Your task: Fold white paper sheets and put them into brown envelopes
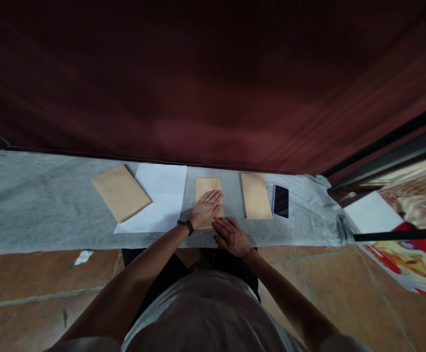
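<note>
A tan paper envelope (208,185) lies upright before me on the grey cloth. My left hand (206,207) rests flat across its middle, fingers stretched toward the upper right. At the envelope's lower right corner is my right hand (234,236), palm down with fingers extended, near the cloth's front edge. The two hands cover much of the envelope's lower half. To the right lies a second stack of tan envelopes (256,196). A thicker tan stack (121,192) sits tilted at the left, overlapping white paper sheets (161,195).
The grey cloth (52,205) covers a long narrow surface below a dark red curtain (205,107). A phone (281,201) lies right of the envelopes. Beyond the right end are a white sheet (373,213) and a colourful printed box (414,261). A white scrap (84,257) is on the tiled floor.
</note>
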Demonstrator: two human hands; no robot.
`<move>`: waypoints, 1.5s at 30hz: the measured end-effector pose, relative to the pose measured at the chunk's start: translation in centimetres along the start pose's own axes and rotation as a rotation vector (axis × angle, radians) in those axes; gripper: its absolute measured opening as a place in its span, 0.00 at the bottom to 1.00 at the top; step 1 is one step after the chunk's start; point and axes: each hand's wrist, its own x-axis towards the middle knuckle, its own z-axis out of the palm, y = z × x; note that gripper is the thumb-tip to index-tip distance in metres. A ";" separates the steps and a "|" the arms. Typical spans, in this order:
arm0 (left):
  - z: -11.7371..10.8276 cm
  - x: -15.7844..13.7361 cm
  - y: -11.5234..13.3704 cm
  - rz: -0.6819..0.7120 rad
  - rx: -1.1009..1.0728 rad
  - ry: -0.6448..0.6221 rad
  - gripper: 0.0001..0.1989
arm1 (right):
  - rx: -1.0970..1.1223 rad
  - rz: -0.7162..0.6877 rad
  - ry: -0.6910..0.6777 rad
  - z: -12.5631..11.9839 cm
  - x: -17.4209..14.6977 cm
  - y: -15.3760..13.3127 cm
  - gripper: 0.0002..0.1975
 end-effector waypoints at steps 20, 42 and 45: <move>-1.0 -11.9 3.8 -0.149 -0.113 0.154 0.16 | 0.107 0.194 0.199 1.4 1.5 0.0 0.14; -1.0 -11.1 4.4 -0.251 -0.114 0.152 0.16 | -0.002 0.153 0.114 2.1 0.6 -4.3 0.23; -1.0 -11.1 4.5 -0.251 -0.083 0.124 0.18 | -0.017 0.166 0.087 2.3 0.1 -5.2 0.25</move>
